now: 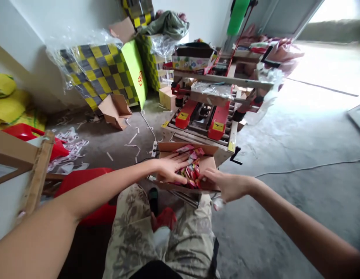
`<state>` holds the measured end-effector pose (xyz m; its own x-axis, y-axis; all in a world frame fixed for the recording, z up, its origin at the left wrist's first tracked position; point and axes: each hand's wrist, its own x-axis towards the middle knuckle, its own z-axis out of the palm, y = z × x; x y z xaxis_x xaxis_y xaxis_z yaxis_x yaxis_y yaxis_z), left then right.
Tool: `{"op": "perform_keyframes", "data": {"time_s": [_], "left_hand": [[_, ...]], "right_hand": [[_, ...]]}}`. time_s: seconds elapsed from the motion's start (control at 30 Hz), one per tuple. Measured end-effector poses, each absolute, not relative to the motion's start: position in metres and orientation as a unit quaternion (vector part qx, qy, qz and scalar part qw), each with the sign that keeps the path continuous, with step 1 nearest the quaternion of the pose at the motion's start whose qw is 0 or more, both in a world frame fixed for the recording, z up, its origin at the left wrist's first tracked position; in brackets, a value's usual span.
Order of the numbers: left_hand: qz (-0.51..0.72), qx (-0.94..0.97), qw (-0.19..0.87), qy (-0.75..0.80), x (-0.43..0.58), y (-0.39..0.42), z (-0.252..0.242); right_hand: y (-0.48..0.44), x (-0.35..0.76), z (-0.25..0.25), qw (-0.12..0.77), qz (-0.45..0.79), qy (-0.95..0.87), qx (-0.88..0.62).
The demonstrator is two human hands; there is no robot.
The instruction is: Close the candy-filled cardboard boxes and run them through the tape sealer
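Left grip released: in the head view the left hand (171,169) spreads its fingers over small red packets (193,170) inside an open cardboard box (207,164). The right hand (226,184) reaches over the box's right end, fingertips near the packets; whether its grip holds anything, I cannot tell. Just beyond the box stands a roller machine (218,122).

Packets (193,170) — red and pink

Left hand (169,169), right hand (228,183) and both forearms (118,184) were bare. The trousers (129,223) were loose, pale khaki, with a blotchy grey-brown print. A black garment (156,271) showed above them; a narrow black strip (216,252) edged their right side.
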<state>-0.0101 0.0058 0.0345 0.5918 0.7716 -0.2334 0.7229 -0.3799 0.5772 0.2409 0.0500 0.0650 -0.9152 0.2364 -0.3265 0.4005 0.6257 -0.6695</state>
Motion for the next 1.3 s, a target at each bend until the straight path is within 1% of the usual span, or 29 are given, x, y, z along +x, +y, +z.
{"op": "perform_keyframes", "data": {"time_s": [0.1,0.17,0.2,0.23,0.27,0.33,0.37,0.4,0.43,0.5,0.6,0.63,0.73,0.8,0.9,1.0,1.07,1.2,1.3], "left_hand": [[0.026,0.794,0.394,0.462,-0.009,0.007,0.038],[0.055,0.769,0.391,0.502,0.001,0.0,0.039],[0.084,0.753,0.372,0.537,0.01,-0.006,0.038],[0.117,0.731,0.346,0.577,0.022,-0.012,0.036],[0.153,0.699,0.32,0.621,0.037,-0.018,0.034],[0.216,0.611,0.277,0.709,0.073,-0.028,0.026],[0.241,0.564,0.259,0.747,0.092,-0.03,0.022],[0.261,0.521,0.245,0.775,0.11,-0.032,0.018],[0.279,0.486,0.237,0.794,0.126,-0.033,0.016],[0.297,0.449,0.235,0.809,0.144,-0.037,0.016],[0.293,0.499,0.254,0.775,0.133,-0.05,0.03],[0.301,0.54,0.236,0.75,0.123,-0.053,0.038],[0.343,0.624,0.105,0.694,0.093,-0.051,0.055],[0.307,0.657,0.059,0.686,0.086,-0.042,0.051],[0.187,0.712,0.081,0.672,0.097,-0.033,0.025],[0.142,0.717,0.082,0.677,0.11,-0.036,-0.001],[0.131,0.716,0.093,0.679,0.112,-0.038,-0.009],[0.148,0.704,0.148,0.679,0.104,-0.029,-0.016],[0.165,0.704,0.155,0.674,0.1,-0.026,-0.018]], "right_hand": [[0.06,0.243,0.064,0.086,-0.412,0.878,0.229],[0.072,0.241,0.06,0.092,-0.384,0.884,0.249],[0.077,0.241,0.057,0.076,-0.345,0.897,0.267],[0.08,0.242,0.053,0.035,-0.295,0.907,0.298],[0.079,0.242,0.047,-0.03,-0.242,0.908,0.341],[0.069,0.241,0.032,-0.205,-0.171,0.87,0.415],[0.061,0.238,0.022,-0.289,-0.168,0.836,0.435],[0.052,0.235,0.011,-0.354,-0.189,0.8,0.446],[0.044,0.23,0.001,-0.394,-0.228,0.769,0.448],[0.032,0.219,-0.015,-0.422,-0.307,0.725,0.449],[0.029,0.206,-0.022,-0.412,-0.35,0.706,0.458],[0.031,0.204,-0.021,-0.404,-0.35,0.71,0.458],[0.036,0.204,-0.015,-0.384,-0.351,0.725,0.451],[0.036,0.208,-0.012,-0.382,-0.356,0.727,0.446],[0.032,0.216,-0.014,-0.393,-0.371,0.714,0.444],[0.027,0.219,-0.018,-0.384,-0.378,0.712,0.45],[0.023,0.214,-0.017,-0.343,-0.354,0.728,0.476],[0.02,0.199,-0.009,-0.214,-0.245,0.765,0.556],[0.019,0.196,-0.003,-0.165,-0.204,0.776,0.573]]}}
